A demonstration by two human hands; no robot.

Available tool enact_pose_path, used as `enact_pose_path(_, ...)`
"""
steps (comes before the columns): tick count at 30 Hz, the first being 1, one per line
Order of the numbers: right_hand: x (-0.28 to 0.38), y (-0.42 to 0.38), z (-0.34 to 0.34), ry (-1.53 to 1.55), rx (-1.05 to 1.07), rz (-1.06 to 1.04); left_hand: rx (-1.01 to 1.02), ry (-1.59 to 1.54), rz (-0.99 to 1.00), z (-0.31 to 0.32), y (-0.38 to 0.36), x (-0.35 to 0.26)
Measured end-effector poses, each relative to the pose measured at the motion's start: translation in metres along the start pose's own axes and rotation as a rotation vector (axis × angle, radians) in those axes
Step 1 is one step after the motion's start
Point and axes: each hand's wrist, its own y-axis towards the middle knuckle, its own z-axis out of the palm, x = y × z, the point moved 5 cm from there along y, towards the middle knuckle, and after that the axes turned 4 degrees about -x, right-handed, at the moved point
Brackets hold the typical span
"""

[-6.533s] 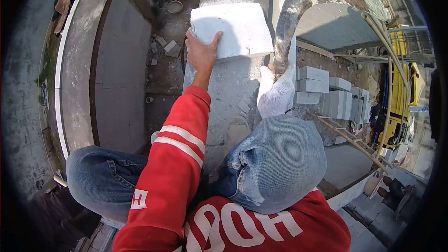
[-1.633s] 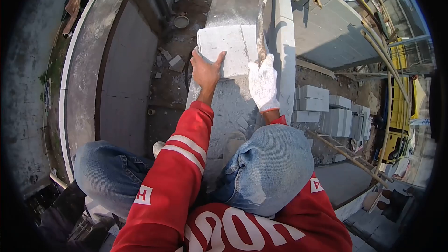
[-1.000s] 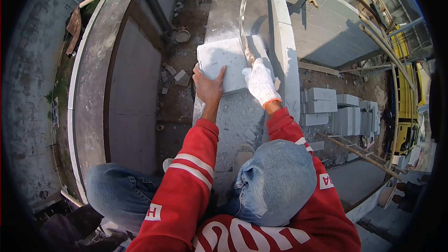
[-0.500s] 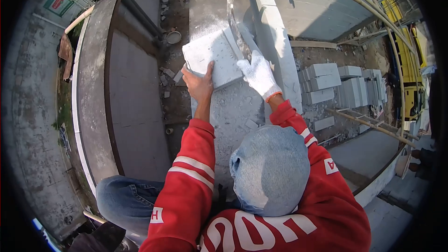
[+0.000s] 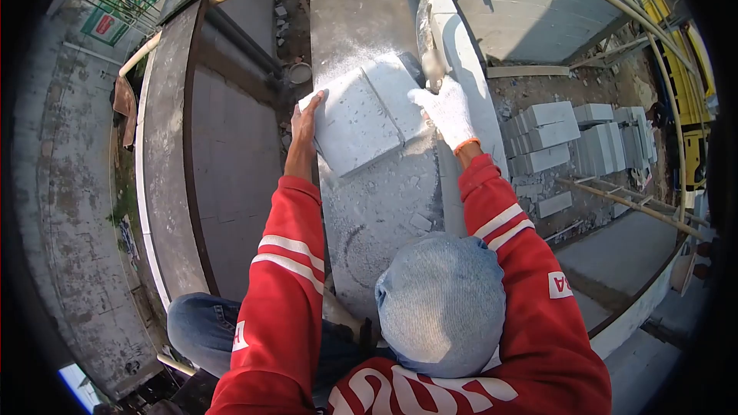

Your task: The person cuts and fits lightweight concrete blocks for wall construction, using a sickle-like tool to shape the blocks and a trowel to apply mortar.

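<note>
A pale lightweight concrete block (image 5: 355,119) lies on a dusty grey ledge (image 5: 384,207), with a straight cut line running across its top. My bare left hand (image 5: 305,119) grips the block's left edge, thumb on top and fingers wrapped over the side. My right hand (image 5: 446,111), in a white knitted glove with an orange cuff, is closed round the handle end of a curved machete (image 5: 426,19). Its long dusty blade points away from me, to the right of the cut line. The gloved hand is close by the block's right end.
White dust and chips lie on the ledge. A row of pale blocks (image 5: 461,54) runs along its right side. Stacked blocks (image 5: 542,131) and a bamboo ladder (image 5: 630,207) are below right. A bucket (image 5: 299,73) stands below left. The ledge drops off on both sides.
The machete has moved off the cut line to the right, along with my right hand. My left hand has shifted left and up along the block's edge. The block has turned slightly.
</note>
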Motion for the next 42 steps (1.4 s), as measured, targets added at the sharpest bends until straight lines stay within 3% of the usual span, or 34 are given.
enact_pose_path(9, -0.01, -0.035, -0.011, 0.194, -0.02, -0.016, -0.132, -0.23, 0.369, -0.015, -0.108, 0.014)
enact_pose_path(12, -0.01, -0.049, -0.029, 0.165, -0.073, -0.047, -0.162, -0.149, 0.728, -0.01, -0.144, -0.009)
enact_pose_path(15, -0.024, -0.05, -0.039, 0.235, -0.109, -0.067, -0.038, -0.181, 0.862, 0.001, -0.155, -0.031)
enact_pose_path(17, -0.023, -0.053, -0.039, 0.191, -0.142, -0.248, 0.011, -0.174, 0.913, 0.007, -0.15, -0.041)
enact_pose_path(18, -0.03, -0.051, -0.035, 0.239, -0.107, -0.128, 0.05, -0.163, 0.996, 0.012, -0.151, -0.053)
enact_pose_path(20, -0.035, -0.038, -0.023, 0.294, -0.145, -0.155, 0.083, -0.079, 1.18, 0.018, -0.145, -0.075)
enact_pose_path(22, -0.025, -0.036, -0.01, 0.556, -0.109, -0.064, 0.089, 0.008, 1.193, 0.014, -0.128, -0.089)
enact_pose_path(25, -0.034, -0.024, -0.007, 0.468, -0.061, 0.089, 0.111, 0.052, 1.121, 0.005, -0.12, -0.101)
enact_pose_path(27, -0.028, -0.034, -0.002, 0.439, -0.083, 0.054, 0.161, 0.109, 1.0, -0.011, -0.117, -0.089)
enact_pose_path(29, -0.022, -0.058, -0.006, 0.341, -0.16, 0.025, 0.126, 0.261, 1.022, -0.025, -0.123, -0.07)
enact_pose_path(31, -0.014, -0.086, -0.012, 0.235, -0.162, -0.015, 0.021, 0.476, 1.175, -0.023, -0.144, -0.072)
enact_pose_path(33, -0.012, -0.106, -0.024, -0.024, -0.231, -0.197, 0.042, 0.474, 1.122, -0.021, -0.15, -0.074)
enact_pose_path(35, 0.006, -0.123, -0.035, -0.09, -0.201, -0.177, 0.068, 0.459, 1.09, -0.012, -0.156, -0.087)
enact_pose_path(37, 0.039, -0.139, -0.042, -0.206, -0.05, -0.073, -0.082, 0.505, 0.775, -0.007, -0.149, -0.098)
enact_pose_path(38, 0.027, -0.134, -0.043, -0.262, -0.075, -0.244, -0.251, 0.539, 0.882, -0.004, -0.141, -0.102)
enact_pose_path(41, 0.105, -0.143, -0.053, -0.122, -0.069, -0.331, -0.386, 0.721, 0.909, 0.02, -0.131, -0.108)
enact_pose_path(42, 0.111, -0.137, -0.053, -0.066, -0.123, -0.372, -0.322, 0.732, 0.834, 0.027, -0.13, -0.105)
